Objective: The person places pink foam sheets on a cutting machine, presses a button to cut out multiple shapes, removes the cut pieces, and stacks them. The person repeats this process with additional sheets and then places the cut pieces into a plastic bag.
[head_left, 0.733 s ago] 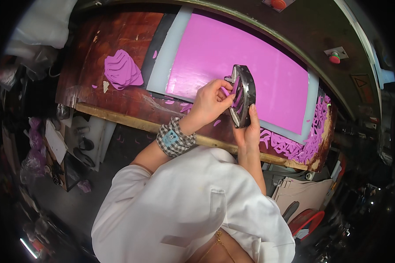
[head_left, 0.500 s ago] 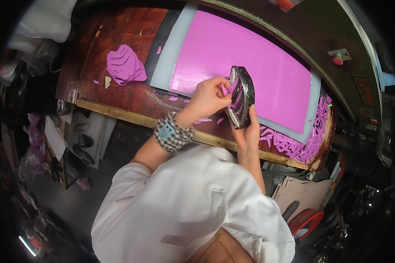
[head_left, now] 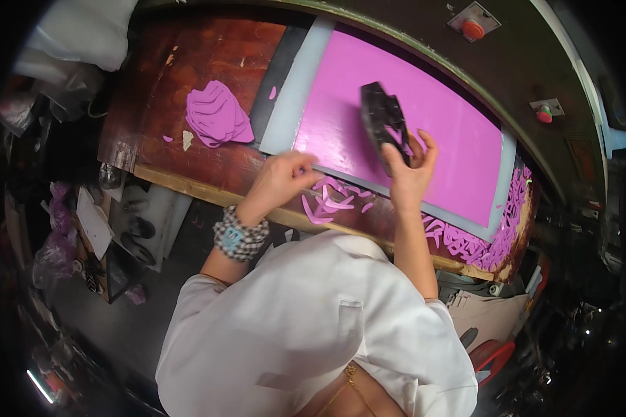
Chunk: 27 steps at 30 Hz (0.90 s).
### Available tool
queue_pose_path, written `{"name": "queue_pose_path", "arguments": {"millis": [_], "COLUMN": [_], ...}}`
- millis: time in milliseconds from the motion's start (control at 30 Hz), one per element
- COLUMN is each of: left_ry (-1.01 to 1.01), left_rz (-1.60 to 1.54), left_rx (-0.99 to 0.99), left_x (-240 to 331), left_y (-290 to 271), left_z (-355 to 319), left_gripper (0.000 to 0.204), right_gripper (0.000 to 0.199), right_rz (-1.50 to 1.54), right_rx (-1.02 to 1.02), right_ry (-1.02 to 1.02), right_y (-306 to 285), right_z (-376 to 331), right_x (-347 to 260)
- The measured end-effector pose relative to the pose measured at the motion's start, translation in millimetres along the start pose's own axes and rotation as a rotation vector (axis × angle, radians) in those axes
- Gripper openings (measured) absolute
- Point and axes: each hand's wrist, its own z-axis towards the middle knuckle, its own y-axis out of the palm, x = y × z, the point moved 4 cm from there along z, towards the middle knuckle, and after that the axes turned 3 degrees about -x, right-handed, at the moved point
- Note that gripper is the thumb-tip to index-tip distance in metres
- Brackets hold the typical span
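My right hand point(head_left: 412, 170) grips a black metal cutting die point(head_left: 382, 115), tilted above a large pink-purple sheet point(head_left: 417, 97). Its fingers wrap the die's near end, and gaps show between the blades. My left hand point(head_left: 279, 182), with a checked band at the wrist, is over the table's front strip, left of the die. Its fingers are curled together and slightly blurred; whatever is between them is too small to make out. Beside it, thin curved purple offcuts point(head_left: 325, 200) lie in a loose heap. The sheet rests on a pale cutting board point(head_left: 285, 115).
A stack of cut purple pieces point(head_left: 217, 118) sits on the reddish-brown table point(head_left: 153, 76) at left. Purple scraps point(head_left: 459, 240) pile up at the right end. The green machine beam point(head_left: 508, 62) spans the far side, carrying red buttons point(head_left: 473, 28). Shelves with soles point(head_left: 139, 226) stand lower left.
My left hand has moved away from the die, left and nearer me. The right hand has swung the die out over the sheet. More curved offcuts now lie on the table's front strip.
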Motion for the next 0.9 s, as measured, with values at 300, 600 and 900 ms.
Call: {"name": "queue_pose_path", "arguments": {"millis": [300,600,900], "left_ry": [0.066,0.055,-0.113], "left_rz": [0.473,0.311,0.244], "left_rx": [0.451,0.412,0.221], "left_x": [-17,-70,-91], "left_y": [18,-4,-1], "left_z": [43,53,-5], "left_gripper": [0.033,0.031,0.019], "right_gripper": [0.072,0.082,0.098], "right_rz": [-0.604,-0.473,-0.971], "right_rx": [-0.092,-0.005,0.672], "right_ry": [-0.387,-0.042,-0.308], "right_y": [82,7,-166], "right_z": [-6,35,120], "right_x": [25,51,-34]}}
